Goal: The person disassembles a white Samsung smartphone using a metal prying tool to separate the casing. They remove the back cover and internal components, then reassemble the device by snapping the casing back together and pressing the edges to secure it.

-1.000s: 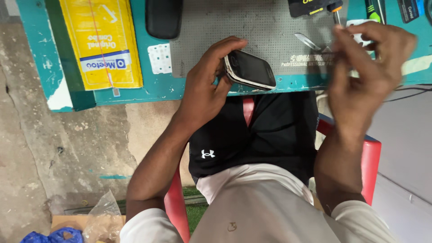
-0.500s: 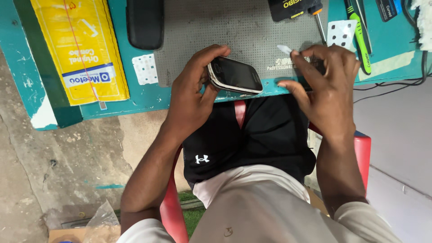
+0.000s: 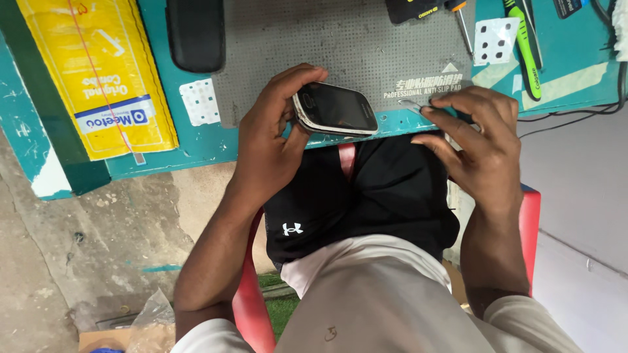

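Teal counter [image 3: 196, 147] carries a grey mat [image 3: 340, 46] at its near edge, above a concrete floor.

Change: one second ago the right hand [image 3: 474, 147] was raised to the right, fingers pinched together above the mat. It has since come down to the mat's near right corner, close beside the phone [image 3: 335, 109]. The camera view has also shifted slightly. Judged effect: tool and phone are now brought together for work on the phone's right end.

Left hand [image 3: 271, 140]: grip closed on the phone's left end, thumb below, fingers curled over the top, holding it tilted at the counter's near edge.

Right hand: palm down, fingers bent, grip closed on a thin metal tool [image 3: 413, 104], tip pointing left toward the phone.
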